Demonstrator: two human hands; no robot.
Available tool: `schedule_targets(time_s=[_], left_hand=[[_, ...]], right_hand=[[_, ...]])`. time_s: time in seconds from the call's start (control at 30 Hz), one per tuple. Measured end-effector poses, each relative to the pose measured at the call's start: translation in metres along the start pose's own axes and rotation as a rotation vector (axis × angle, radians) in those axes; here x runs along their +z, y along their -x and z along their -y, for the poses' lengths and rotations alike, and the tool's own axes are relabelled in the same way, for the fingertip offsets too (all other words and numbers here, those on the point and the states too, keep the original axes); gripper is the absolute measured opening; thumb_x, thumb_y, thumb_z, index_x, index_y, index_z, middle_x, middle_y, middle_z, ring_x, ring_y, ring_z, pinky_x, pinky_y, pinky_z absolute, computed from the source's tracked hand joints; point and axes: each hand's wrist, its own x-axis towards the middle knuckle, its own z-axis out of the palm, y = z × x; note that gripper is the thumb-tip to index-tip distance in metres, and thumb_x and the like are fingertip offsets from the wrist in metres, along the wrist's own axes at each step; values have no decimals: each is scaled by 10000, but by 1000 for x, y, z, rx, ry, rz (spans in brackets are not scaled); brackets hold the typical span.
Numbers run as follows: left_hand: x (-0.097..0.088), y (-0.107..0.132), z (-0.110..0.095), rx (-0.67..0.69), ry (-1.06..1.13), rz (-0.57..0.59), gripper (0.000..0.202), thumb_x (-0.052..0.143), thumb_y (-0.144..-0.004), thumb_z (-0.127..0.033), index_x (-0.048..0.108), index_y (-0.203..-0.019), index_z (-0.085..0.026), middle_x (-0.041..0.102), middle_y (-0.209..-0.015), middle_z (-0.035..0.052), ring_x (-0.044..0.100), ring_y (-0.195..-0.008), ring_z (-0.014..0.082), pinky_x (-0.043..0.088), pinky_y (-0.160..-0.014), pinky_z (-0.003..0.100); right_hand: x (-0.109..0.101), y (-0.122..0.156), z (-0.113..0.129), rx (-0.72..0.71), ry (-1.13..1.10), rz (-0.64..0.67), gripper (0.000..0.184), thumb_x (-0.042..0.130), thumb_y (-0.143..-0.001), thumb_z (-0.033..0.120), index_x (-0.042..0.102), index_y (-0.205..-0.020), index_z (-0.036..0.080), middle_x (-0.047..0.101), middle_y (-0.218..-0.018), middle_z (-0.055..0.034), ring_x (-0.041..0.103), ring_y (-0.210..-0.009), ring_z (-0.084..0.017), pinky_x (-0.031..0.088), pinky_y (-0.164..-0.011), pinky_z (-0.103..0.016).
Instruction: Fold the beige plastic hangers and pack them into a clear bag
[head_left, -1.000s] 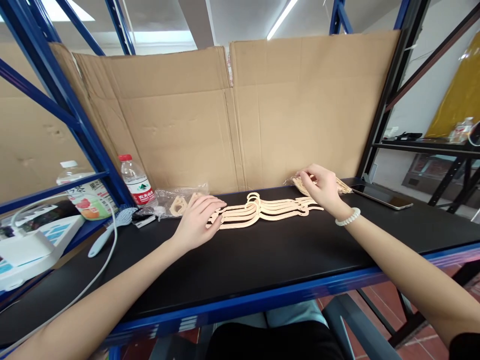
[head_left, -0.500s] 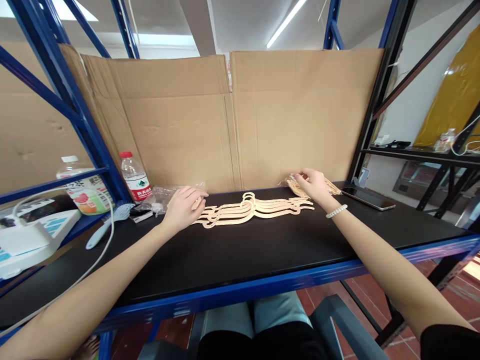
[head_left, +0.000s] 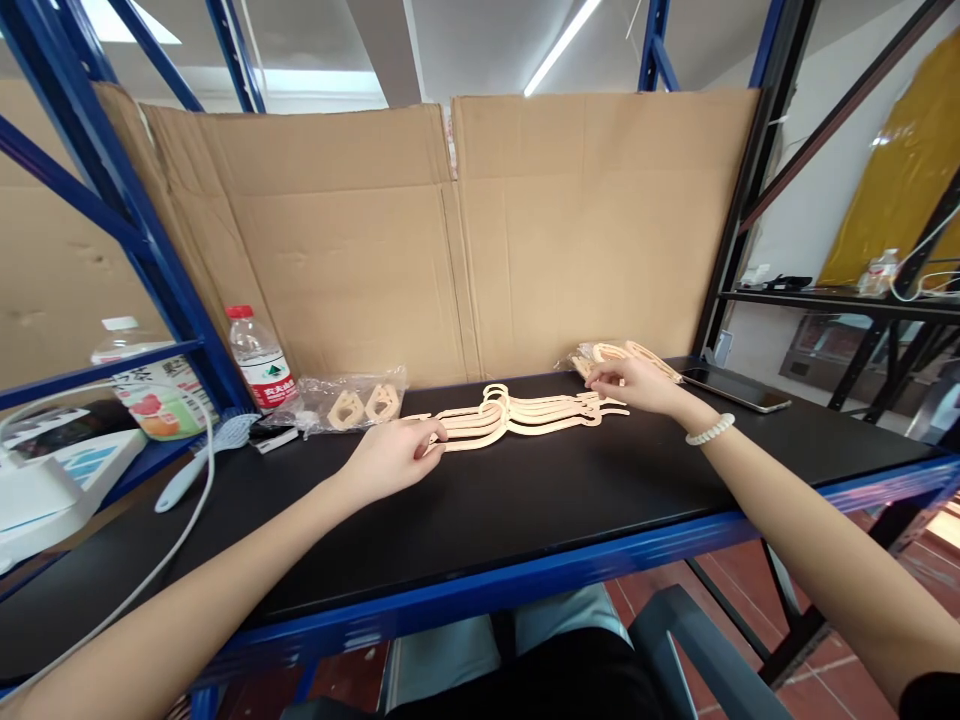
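Several flat beige clothes hangers [head_left: 491, 427] lie overlapped in a row on the black tabletop, their hooks near the middle. My left hand [head_left: 396, 455] is closed at the left end of the front hanger, thumb against bent fingers, covering that end. At the opposite side my right hand [head_left: 637, 384] reaches down with bent fingers, its fingertips closed at the right ends of the hangers. How firmly these fingertips grip is partly hidden. A white beaded bracelet [head_left: 710, 430] circles the right wrist.
Behind my left hand lies a clear plastic bag [head_left: 315, 395] with two beige pieces, beside a red-capped bottle [head_left: 262, 362]. A pale blue brush [head_left: 184, 480] and white cable are farther left. Another bag of beige pieces [head_left: 581, 358] and a phone [head_left: 739, 388] lie right. Cardboard [head_left: 360, 250] stands behind.
My left hand has come forward and right, away from the plastic bag, onto the hangers' left end. My right hand has moved off the right-hand bag to the hangers' right ends.
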Motion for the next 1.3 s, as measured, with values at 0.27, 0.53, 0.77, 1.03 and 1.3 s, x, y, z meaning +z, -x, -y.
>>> schedule_targets(time_s=[0.27, 0.53, 0.77, 1.03, 1.3], left_hand=[[14, 7, -23, -81, -143, 138, 297, 468, -875, -311, 564, -1135, -203, 630, -610, -24, 627, -598, 195, 358, -504, 262], [32, 9, -26, -115, -202, -2, 306, 458, -891, -286, 549, -1159, -171, 615, -1153, 108, 657, -683, 187, 448, -533, 286], [34, 9, -25, -81, -94, 6, 278, 463, -889, -218, 553, -1152, -198, 593, -1226, 74, 677, -845, 202, 531, -631, 295], [35, 9, -22, -57, -23, 28, 260, 459, -897, -209, 559, -1136, -198, 643, -1170, 69, 666, -968, 227, 547, -808, 349], [41, 7, -10, 43, 97, -30, 256, 426, -909, -160, 589, -1106, -180, 634, -1095, 98, 652, -954, 210, 534, -848, 355]], right_hand=[[21, 7, 13, 16, 157, 202, 144, 551, -807, 245, 676, -800, 174, 640, -669, -13, 575, -607, -161, 383, -548, -257], [40, 11, 26, 1, 314, 206, 74, 566, -829, 221, 621, -871, 198, 608, -642, 0, 561, -575, -167, 323, -516, -255], [48, 10, 30, -11, 381, 196, 43, 543, -862, 225, 564, -893, 205, 601, -665, -2, 558, -590, -171, 319, -526, -252], [45, 13, 23, -10, 303, 212, 60, 537, -857, 248, 567, -892, 211, 574, -617, 22, 537, -561, -163, 320, -518, -254], [45, 11, 32, -108, 275, 248, 135, 505, -897, 225, 636, -863, 221, 664, -744, -27, 626, -700, -200, 390, -587, -269]])
